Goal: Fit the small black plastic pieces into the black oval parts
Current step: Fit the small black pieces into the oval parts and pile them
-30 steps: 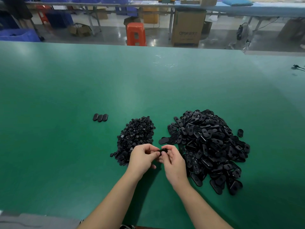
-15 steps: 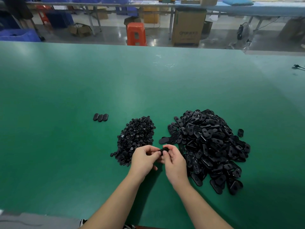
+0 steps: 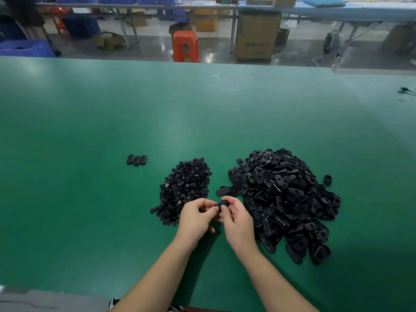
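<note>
Head view: oval part [image 3: 221, 204] half-hidden between both hands' fingers [image 3: 224, 208]

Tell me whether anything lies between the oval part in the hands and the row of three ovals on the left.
Nothing visible does. The oval part, pinched by the left hand and right hand, is separated from the row of three ovals only by bare green table; the small-piece pile sits off that line.

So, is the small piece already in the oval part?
Cannot tell. Both hands, left and right, pinch the oval part; fingers hide its hole.
</note>
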Tool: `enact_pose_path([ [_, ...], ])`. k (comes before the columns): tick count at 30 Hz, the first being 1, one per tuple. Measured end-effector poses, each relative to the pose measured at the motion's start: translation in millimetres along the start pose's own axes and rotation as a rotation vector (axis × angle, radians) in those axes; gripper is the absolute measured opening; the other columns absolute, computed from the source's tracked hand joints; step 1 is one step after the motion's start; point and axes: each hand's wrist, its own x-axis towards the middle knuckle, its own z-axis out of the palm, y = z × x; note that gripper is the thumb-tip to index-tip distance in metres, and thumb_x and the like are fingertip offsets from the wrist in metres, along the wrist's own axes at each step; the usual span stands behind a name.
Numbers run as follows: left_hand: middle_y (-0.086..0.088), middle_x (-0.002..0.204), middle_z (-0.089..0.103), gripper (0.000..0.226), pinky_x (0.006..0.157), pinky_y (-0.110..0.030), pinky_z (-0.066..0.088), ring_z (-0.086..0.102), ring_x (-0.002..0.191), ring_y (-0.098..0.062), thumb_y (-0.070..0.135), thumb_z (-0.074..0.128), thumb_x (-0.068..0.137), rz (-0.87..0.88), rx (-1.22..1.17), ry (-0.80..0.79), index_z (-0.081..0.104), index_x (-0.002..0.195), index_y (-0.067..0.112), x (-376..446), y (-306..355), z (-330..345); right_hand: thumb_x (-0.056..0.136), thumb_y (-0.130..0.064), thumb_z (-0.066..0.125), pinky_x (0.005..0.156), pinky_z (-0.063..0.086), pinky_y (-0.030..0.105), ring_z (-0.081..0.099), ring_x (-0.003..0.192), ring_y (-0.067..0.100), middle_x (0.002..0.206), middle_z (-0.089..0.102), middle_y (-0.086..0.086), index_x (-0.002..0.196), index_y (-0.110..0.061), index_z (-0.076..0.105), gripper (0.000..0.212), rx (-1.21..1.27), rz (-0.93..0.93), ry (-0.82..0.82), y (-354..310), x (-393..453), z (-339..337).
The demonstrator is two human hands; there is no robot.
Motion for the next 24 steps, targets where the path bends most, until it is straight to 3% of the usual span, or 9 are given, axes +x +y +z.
enact_pose_path([
  [3, -0.010, 0.076, 0.075, 0.005, 0.044, -0.026, 0.050, 0.067, 0.056, -0.015, 0.007, 0.070, 0.094, -0.001, -0.020, -0.003, 0.074, 0.093, 0.009, -1.0, -2.9, 1.1, 0.101, -0.003, 0.056, 0.085, 0.060, 0.027, 0.075, 0.090, 0.006, 0.092, 0.076, -0.011, 0.107, -0.038, 0.060, 0.035, -0.005, -0.004, -0.018, -1.8, -0.3, 0.1],
  [7, 0.000, 0.063, 0.066, 0.006, 0.038, -0.022, 0.041, 0.053, 0.040, -0.010, 0.008, 0.069, 0.094, -0.001, -0.008, 0.020, 0.073, 0.091, 0.011, -0.4, -4.6, 2.7, 0.099, -0.002, 0.057, 0.090, 0.058, 0.026, 0.073, 0.096, 0.002, 0.093, 0.075, -0.015, 0.111, -0.037, 0.060, 0.037, -0.021, -0.006, -0.025, -1.7, 0.5, 0.6],
  [13, -0.011, 0.072, 0.064, 0.005, 0.038, -0.022, 0.041, 0.052, 0.040, -0.009, 0.006, 0.068, 0.095, 0.012, -0.028, 0.015, 0.073, 0.093, 0.008, -0.1, -3.9, 4.7, 0.100, -0.002, 0.055, 0.091, 0.057, 0.025, 0.072, 0.098, 0.002, 0.098, 0.074, -0.013, 0.110, -0.040, 0.058, 0.039, -0.045, -0.015, -0.024, -2.4, 0.1, 0.6],
  [24, -0.007, 0.066, 0.059, 0.008, 0.038, -0.025, 0.041, 0.049, 0.038, -0.018, 0.008, 0.068, 0.095, 0.024, -0.001, 0.022, 0.074, 0.091, 0.013, 1.6, -6.1, 5.2, 0.100, -0.002, 0.055, 0.090, 0.056, 0.024, 0.072, 0.096, 0.003, 0.099, 0.074, -0.010, 0.114, -0.034, 0.059, 0.036, -0.060, -0.027, -0.008, -2.2, -0.4, 0.4],
])
